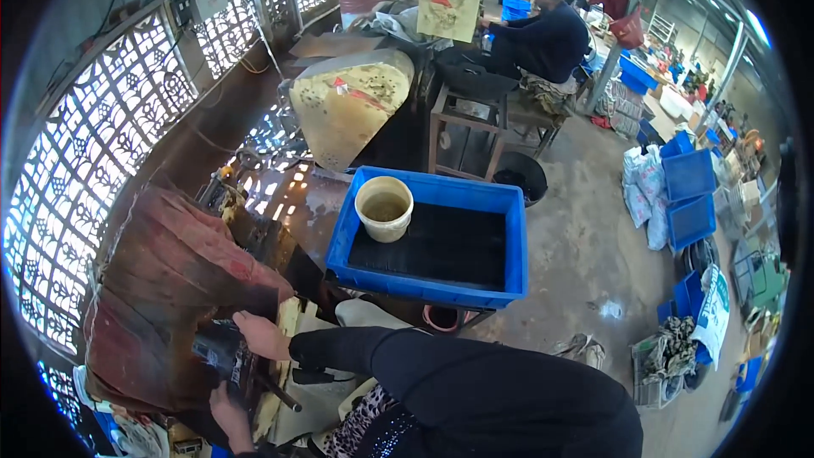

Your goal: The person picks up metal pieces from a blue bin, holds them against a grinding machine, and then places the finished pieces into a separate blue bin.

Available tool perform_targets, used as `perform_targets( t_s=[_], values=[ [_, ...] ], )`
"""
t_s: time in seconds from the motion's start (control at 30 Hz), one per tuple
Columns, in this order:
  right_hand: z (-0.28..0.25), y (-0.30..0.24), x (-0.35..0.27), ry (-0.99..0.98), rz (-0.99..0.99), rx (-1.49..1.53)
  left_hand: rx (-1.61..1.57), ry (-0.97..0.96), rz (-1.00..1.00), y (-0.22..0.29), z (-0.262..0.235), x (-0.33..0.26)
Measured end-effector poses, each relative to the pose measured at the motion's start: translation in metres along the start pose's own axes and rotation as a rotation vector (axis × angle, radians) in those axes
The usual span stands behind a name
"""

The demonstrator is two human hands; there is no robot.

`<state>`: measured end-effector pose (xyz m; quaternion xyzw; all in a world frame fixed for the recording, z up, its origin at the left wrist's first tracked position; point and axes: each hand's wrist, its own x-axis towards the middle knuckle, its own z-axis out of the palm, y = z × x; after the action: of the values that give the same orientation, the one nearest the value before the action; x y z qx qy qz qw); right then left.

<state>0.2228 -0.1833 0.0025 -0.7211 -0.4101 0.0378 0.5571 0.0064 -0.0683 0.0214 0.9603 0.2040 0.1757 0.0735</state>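
Note:
On the lower left, both my hands are at a dark, wet-looking machine part (219, 349) beneath a dirty red-brown cloth cover (161, 288). My right hand (263, 336), its black-sleeved arm reaching across from the right, has its fingers bent at the part's upper edge. Closer to me, my left hand (231, 417) curls at the part's lower end, thumb upward. What either hand pinches is hidden or too small to name. A dark rod (278, 392) sticks out of the machine beside my hands.
A blue tray (437, 290) with black material in its bottom stands ahead, holding a cream bucket (384, 210) of murky liquid. Beyond are a stained yellowish machine guard (352, 106), a wooden stool (466, 131) and a seated person (547, 30). Sacks (646, 195) and crates (688, 174) line the right.

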Motion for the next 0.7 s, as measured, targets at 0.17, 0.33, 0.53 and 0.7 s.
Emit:
perform_targets(
  t_s=[0.17,0.33,0.53,0.7],
  values=[
    [0.009,-0.003,0.004,0.006,-0.010,-0.011,-0.114,-0.042,0.285,0.145,-0.044,-0.035],
    [0.000,-0.010,0.007,-0.020,0.038,-0.016,-0.201,0.047,0.202,0.138,-0.009,-0.045],
    [0.009,0.002,0.009,0.084,0.060,0.068,-0.134,0.296,0.020,0.104,0.002,-0.035],
    [0.012,0.010,0.011,0.087,0.114,0.121,-0.388,0.474,-0.269,0.078,-0.038,0.038]
  ],
)
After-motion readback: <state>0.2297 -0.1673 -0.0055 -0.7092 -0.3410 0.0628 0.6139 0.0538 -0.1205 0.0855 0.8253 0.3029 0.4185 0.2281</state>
